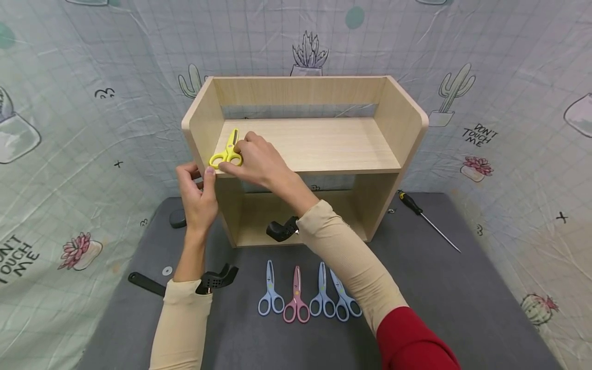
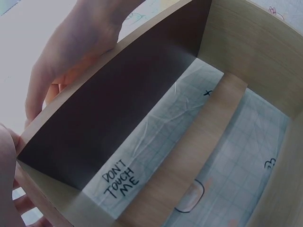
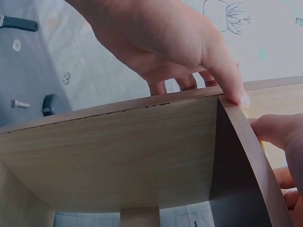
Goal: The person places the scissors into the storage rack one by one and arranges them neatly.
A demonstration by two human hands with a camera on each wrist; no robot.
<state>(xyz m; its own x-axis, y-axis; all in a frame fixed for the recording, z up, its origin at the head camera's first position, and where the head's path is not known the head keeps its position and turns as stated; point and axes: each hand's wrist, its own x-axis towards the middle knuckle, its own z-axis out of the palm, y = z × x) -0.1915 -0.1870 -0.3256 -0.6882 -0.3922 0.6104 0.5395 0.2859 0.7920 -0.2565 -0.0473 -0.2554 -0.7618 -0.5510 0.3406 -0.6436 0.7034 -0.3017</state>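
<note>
The yellow scissors [image 1: 226, 153] are small, with plastic loop handles and closed blades. They lie flat on the upper board of the wooden shelf [image 1: 324, 144], at its front left corner, handles toward the front edge and blades pointing toward the back.

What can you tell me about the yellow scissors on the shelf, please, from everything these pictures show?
The yellow scissors look like small plastic ones with two rounded finger loops and a short closed blade part. They lie flat at the front left corner of the wooden shelf unit's upper board, loops toward the person, tip pointing to the back. The right hand holds them at the loops. The left hand grips the unit's left side panel just beside them. Neither wrist view shows them.
</note>
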